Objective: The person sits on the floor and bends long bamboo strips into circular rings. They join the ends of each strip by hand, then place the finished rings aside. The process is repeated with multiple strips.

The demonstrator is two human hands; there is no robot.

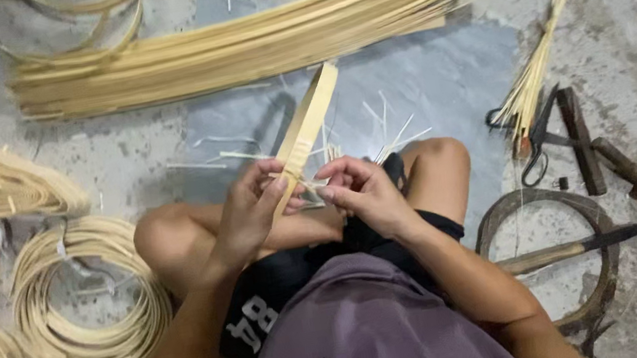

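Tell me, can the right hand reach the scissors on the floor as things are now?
Probably yes, but not at once. The scissors lie on bare floor beyond the right knee with nothing across the way. The right hand is busy pinching thin strips at the bamboo strip and would have to let go.

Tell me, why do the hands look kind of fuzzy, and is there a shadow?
Head view: the left hand and right hand look soft, slightly blurred, around the bamboo strip; light is even, without glare; the strip's faint shadow lies on the grey sheet.

Left hand [248, 207] grips bamboo strip [308, 125]; right hand [361, 191] pinches thin binding [303, 178] around it.
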